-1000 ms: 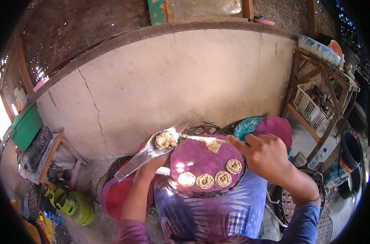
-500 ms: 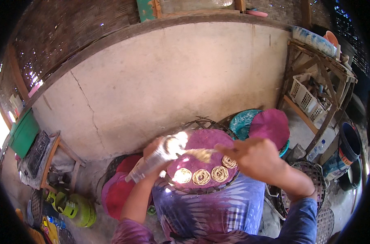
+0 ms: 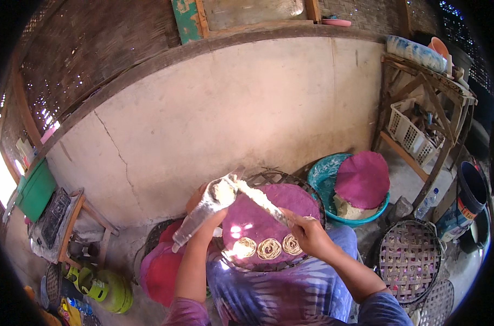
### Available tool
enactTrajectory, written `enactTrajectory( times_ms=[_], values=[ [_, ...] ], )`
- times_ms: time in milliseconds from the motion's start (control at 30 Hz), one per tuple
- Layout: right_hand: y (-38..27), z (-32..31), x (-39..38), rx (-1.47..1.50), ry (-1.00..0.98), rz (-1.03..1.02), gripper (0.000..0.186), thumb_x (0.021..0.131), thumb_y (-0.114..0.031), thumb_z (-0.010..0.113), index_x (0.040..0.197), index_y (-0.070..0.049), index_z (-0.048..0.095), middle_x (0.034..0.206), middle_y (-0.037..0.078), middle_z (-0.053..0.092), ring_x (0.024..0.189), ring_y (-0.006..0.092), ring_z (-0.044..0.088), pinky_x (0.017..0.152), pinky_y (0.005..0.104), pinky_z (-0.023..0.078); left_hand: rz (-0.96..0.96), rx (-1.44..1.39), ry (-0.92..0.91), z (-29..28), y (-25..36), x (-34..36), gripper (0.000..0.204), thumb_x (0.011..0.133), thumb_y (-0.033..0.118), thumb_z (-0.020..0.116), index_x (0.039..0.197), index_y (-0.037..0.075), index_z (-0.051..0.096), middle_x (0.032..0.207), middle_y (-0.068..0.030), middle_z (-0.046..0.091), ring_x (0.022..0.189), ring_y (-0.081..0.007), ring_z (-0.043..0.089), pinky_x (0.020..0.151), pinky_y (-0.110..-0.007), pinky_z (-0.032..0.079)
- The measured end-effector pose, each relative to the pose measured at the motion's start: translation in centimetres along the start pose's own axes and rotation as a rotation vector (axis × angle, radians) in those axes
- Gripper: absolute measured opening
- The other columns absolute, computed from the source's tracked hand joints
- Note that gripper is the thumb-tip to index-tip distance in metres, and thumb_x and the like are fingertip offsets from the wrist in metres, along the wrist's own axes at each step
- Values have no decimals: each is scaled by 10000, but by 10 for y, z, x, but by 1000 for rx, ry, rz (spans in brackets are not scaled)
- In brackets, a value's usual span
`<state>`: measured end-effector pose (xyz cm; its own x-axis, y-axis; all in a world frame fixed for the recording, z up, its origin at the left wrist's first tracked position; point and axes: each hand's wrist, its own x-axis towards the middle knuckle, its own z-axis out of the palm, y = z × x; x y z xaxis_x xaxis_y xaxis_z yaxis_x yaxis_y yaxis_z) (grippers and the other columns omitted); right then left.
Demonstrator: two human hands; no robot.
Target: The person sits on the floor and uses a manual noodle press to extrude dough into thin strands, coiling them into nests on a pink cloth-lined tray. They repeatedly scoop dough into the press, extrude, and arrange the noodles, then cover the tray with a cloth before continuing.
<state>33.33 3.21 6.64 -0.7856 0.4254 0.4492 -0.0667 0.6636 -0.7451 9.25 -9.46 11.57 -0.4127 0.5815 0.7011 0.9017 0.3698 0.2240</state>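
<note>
My left hand (image 3: 197, 199) is wrapped round a shiny metal dough press (image 3: 191, 224), tilted, with pale dough (image 3: 224, 193) in its open end. My right hand (image 3: 311, 234) grips a flat stick (image 3: 277, 211) smeared with dough; its far tip is at the press's mouth. Below both hands, a round woven tray lined with magenta cloth (image 3: 279, 204) rests at my lap. Several coiled dough nests lie along its near side, among them one at the left (image 3: 244, 248) and one in the middle (image 3: 269, 249). Another is partly hidden by my right hand.
A teal basin (image 3: 323, 176) at the right holds pale dough partly under a magenta cloth (image 3: 361, 179). Red and pink cloths (image 3: 162, 271) lie at the left, near a green gas cylinder (image 3: 111, 293). Woven trays (image 3: 410, 261) and a wooden rack (image 3: 415, 89) stand at the right.
My right hand has moved down and left, bringing the dough-covered stick's tip to the press's mouth. The press stays in my left hand. The view has shifted slightly.
</note>
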Motion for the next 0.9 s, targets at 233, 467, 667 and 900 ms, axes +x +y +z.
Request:
enactTrajectory(
  times_ms=[233,467,667,900],
  values=[
    [-3,2,-15,201,-133,228,402,952,-75,510,1353,-50,509,702,62,530,611,86,463,554,269,405,-16,140,-180,27,10,16,325,768,225,691,1071,113,657,1027,-110,683,958,-299,651,842,-395,524],
    [140,-104,-20,-345,157,539,337,910,-186,528,1162,15,625,1135,217,652,1045,312,640,873,415,509,-31,-131,132,-12,-8,-15,318,769,257,750,1014,75,662,915,-138,689,858,-328,664,772,-417,518],
    [177,-149,-36,-896,24,660,255,891,-213,533,999,-23,665,976,182,662,913,362,636,758,469,521,-660,-930,398,-96,-43,-80,337,794,2,641,1126,-27,590,1031,-110,626,925,-197,597,842,-337,479],
    [-91,-213,-44,-446,713,-987,244,868,8,432,980,-11,647,1041,103,655,924,224,617,830,344,487,-656,-1254,406,-109,-34,-142,184,793,57,605,959,62,526,871,-41,514,701,-116,485,640,-240,410]
  ],
)
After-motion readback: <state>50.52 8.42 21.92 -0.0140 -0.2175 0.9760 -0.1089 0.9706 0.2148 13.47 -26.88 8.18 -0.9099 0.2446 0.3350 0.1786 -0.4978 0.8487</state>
